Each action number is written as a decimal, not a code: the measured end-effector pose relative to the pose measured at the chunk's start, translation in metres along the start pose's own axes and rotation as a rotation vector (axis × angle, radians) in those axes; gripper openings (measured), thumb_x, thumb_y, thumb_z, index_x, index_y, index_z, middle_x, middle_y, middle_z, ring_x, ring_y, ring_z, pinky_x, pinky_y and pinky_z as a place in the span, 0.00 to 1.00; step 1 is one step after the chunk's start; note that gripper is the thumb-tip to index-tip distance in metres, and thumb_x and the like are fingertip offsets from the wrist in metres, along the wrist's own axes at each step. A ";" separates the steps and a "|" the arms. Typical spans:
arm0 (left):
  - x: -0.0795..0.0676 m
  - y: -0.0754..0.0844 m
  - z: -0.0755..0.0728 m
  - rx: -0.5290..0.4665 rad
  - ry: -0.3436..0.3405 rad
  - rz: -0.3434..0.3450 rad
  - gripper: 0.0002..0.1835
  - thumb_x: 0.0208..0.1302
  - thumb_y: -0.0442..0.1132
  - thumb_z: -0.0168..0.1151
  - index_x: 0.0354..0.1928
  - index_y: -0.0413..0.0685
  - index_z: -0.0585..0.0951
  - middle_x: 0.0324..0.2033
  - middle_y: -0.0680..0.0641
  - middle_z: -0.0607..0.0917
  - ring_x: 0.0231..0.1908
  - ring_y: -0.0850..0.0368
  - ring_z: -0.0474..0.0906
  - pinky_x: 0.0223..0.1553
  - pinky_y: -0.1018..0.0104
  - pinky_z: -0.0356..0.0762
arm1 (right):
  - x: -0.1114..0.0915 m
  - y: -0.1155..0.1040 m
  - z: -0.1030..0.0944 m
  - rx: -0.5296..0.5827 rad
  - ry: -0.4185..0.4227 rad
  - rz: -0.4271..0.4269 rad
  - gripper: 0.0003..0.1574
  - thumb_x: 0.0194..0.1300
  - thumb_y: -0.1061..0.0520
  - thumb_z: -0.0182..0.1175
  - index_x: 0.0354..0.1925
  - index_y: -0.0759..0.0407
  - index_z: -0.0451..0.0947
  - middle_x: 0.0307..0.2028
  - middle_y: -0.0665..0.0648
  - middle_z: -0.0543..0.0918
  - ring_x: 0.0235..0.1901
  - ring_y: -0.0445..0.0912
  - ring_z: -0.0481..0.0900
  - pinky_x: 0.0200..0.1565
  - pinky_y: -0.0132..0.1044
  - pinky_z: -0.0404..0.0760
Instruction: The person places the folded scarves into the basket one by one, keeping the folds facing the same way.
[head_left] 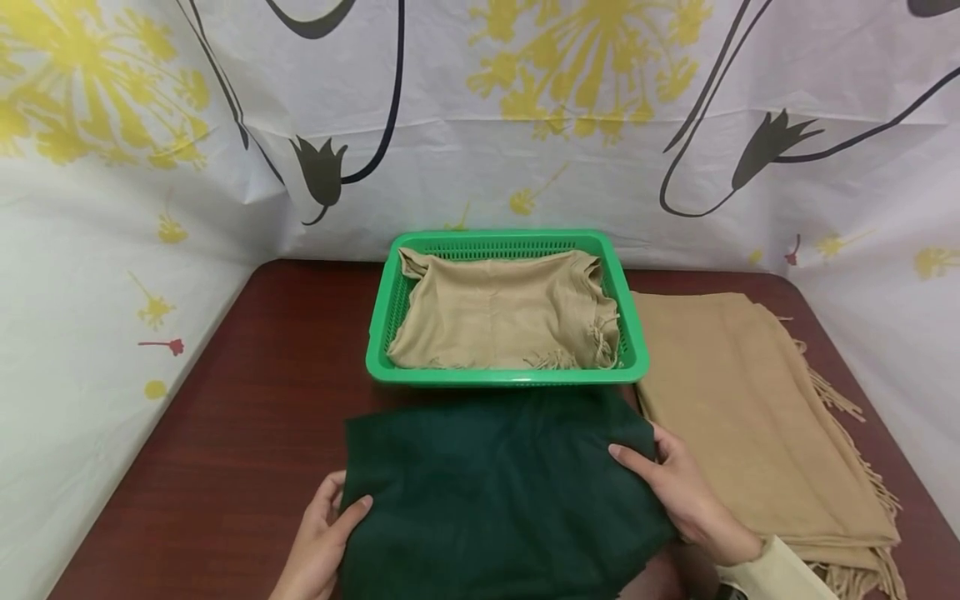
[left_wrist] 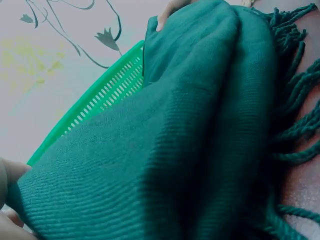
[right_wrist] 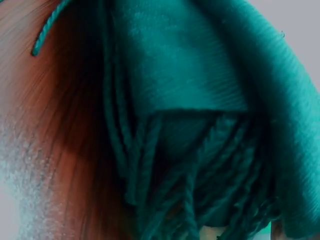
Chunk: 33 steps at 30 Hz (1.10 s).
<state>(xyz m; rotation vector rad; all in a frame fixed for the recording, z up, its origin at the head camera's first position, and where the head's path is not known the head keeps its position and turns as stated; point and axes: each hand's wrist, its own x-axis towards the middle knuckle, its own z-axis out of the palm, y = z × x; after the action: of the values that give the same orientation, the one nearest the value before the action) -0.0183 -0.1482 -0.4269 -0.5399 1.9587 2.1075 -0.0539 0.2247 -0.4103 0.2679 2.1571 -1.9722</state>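
Observation:
A dark green fringed scarf (head_left: 495, 492), folded into a wide rectangle, is held up between both hands in front of the basket. My left hand (head_left: 318, 529) pinches its left edge, thumb on top and fingers behind. At the right edge my right hand (head_left: 686, 492) grips the cloth the same way, thumb across the front. In the left wrist view the scarf (left_wrist: 200, 125) hangs in thick folds with its twisted fringe to the right. Fringe strands of the scarf (right_wrist: 185, 60) dangle below a folded edge in the right wrist view.
Behind the scarf stands a green plastic basket (head_left: 381, 333) with a folded beige scarf (head_left: 498, 312) inside. Another beige fringed scarf (head_left: 757, 417) lies folded on the right of the dark wooden table (head_left: 225, 433). A patterned white sheet (head_left: 480, 150) hangs around the table's back and sides.

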 end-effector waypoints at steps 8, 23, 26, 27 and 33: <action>-0.012 0.008 -0.005 0.072 -0.039 0.086 0.14 0.61 0.35 0.54 0.47 0.40 0.65 0.38 0.45 0.75 0.33 0.52 0.76 0.33 0.59 0.76 | -0.013 -0.010 -0.008 0.077 -0.049 -0.060 0.11 0.60 0.60 0.56 0.43 0.58 0.73 0.36 0.52 0.80 0.34 0.48 0.80 0.35 0.39 0.78; -0.025 0.022 -0.011 0.104 -0.086 0.346 0.11 0.60 0.26 0.51 0.46 0.35 0.67 0.36 0.46 0.76 0.35 0.57 0.75 0.33 0.65 0.76 | -0.030 -0.026 -0.019 0.177 -0.075 -0.219 0.15 0.62 0.69 0.50 0.43 0.55 0.76 0.37 0.52 0.80 0.35 0.47 0.80 0.34 0.39 0.79; -0.027 0.026 -0.013 0.088 -0.093 0.335 0.11 0.61 0.27 0.50 0.46 0.37 0.68 0.36 0.45 0.75 0.35 0.55 0.76 0.32 0.63 0.77 | -0.033 -0.031 -0.023 0.222 -0.104 -0.260 0.18 0.63 0.71 0.47 0.45 0.55 0.75 0.38 0.52 0.80 0.35 0.48 0.80 0.34 0.39 0.79; -0.028 0.028 -0.013 0.084 -0.097 0.334 0.11 0.61 0.27 0.50 0.46 0.38 0.68 0.36 0.44 0.75 0.34 0.55 0.76 0.31 0.62 0.77 | -0.034 -0.032 -0.024 0.231 -0.112 -0.273 0.18 0.63 0.71 0.47 0.46 0.56 0.75 0.38 0.52 0.80 0.35 0.48 0.80 0.34 0.39 0.79; -0.031 0.041 -0.016 0.093 -0.145 0.380 0.11 0.62 0.27 0.49 0.46 0.38 0.68 0.36 0.46 0.74 0.35 0.56 0.75 0.32 0.62 0.77 | -0.036 -0.044 -0.029 0.287 -0.149 -0.374 0.21 0.61 0.75 0.44 0.48 0.62 0.73 0.42 0.54 0.79 0.41 0.46 0.78 0.38 0.37 0.78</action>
<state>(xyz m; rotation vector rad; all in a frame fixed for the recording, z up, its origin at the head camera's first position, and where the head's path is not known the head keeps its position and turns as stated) -0.0048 -0.1650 -0.3781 0.0078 2.1977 2.1724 -0.0316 0.2500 -0.3556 -0.2545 1.9358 -2.4163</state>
